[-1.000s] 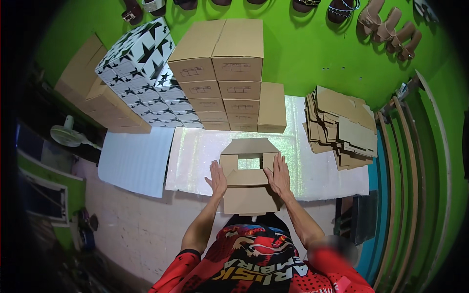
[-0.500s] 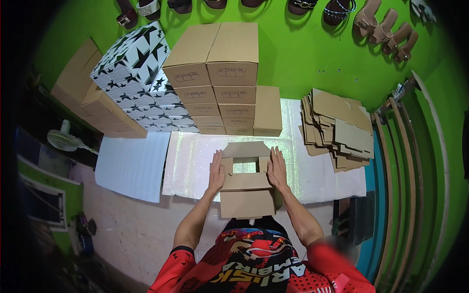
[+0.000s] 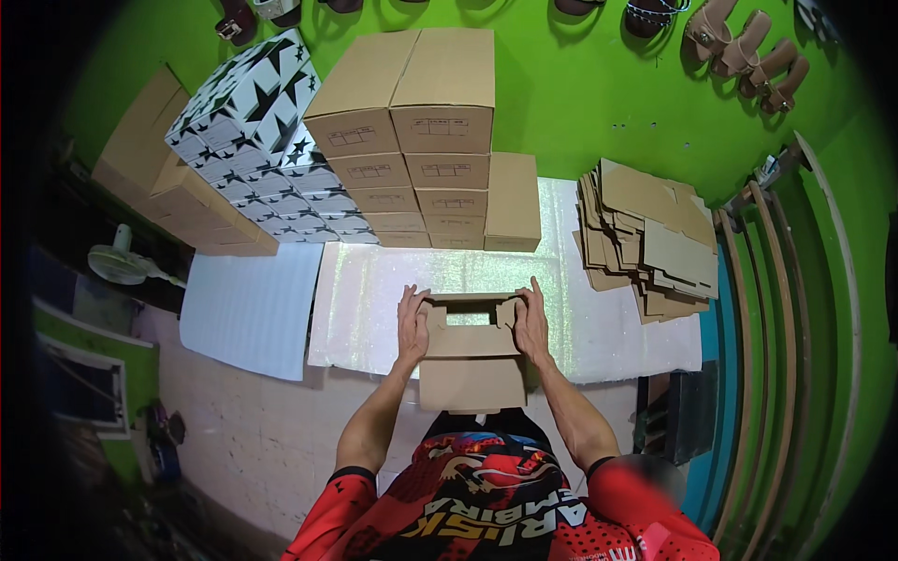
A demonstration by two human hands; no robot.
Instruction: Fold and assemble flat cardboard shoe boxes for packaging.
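Note:
A brown cardboard box [image 3: 472, 344], partly folded, stands near the table's front edge. Through a gap between its flaps the shiny table cover shows. My left hand [image 3: 412, 323] presses on its left side, fingers bent at the far corner. On the right side my right hand [image 3: 530, 325] grips it the same way, fingertips at the other far corner. The far flap is upright between my fingers and shows only as a thin edge. A wide near flap [image 3: 472, 383] hangs toward my body.
Stacked brown boxes [image 3: 441, 131] rise at the back, beside star-patterned white boxes [image 3: 253, 112]. Flat cardboard blanks [image 3: 655, 234] lie in a pile at the right. White foam sheet [image 3: 248, 309] covers the left side. A fan [image 3: 122, 260] stands far left; sandals [image 3: 739, 47] hang on the green wall.
The box's far flap has gone from lying outward to standing upright. My fingers have curled from flat along the sides to bent around the far corners.

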